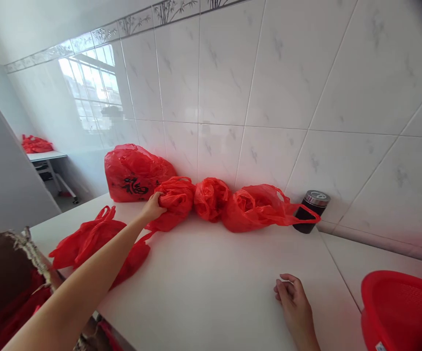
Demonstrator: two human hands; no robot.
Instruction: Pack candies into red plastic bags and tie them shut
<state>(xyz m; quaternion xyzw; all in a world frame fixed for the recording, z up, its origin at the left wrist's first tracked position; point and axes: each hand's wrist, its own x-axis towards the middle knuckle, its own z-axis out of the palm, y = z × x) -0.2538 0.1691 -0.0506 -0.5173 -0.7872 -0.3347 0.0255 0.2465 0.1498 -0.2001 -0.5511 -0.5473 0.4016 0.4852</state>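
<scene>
My left hand (153, 206) reaches far across the white counter (211, 287) and grips a crumpled red plastic bag (174, 200) near the tiled wall. Two more red bags, a small crumpled one (211, 197) and a wider one (258, 207), lie in a row to its right. A fuller red bag with black print (133, 173) stands behind my left hand. My right hand (294, 302) rests on the counter near the front edge, its fingers curled loosely with nothing visible in them.
A dark jar with a metal lid (311, 212) stands against the wall. A flat red bag (93, 241) lies under my left arm. A red basket (403, 309) sits at the right. A cardboard box (9, 273) is at the lower left.
</scene>
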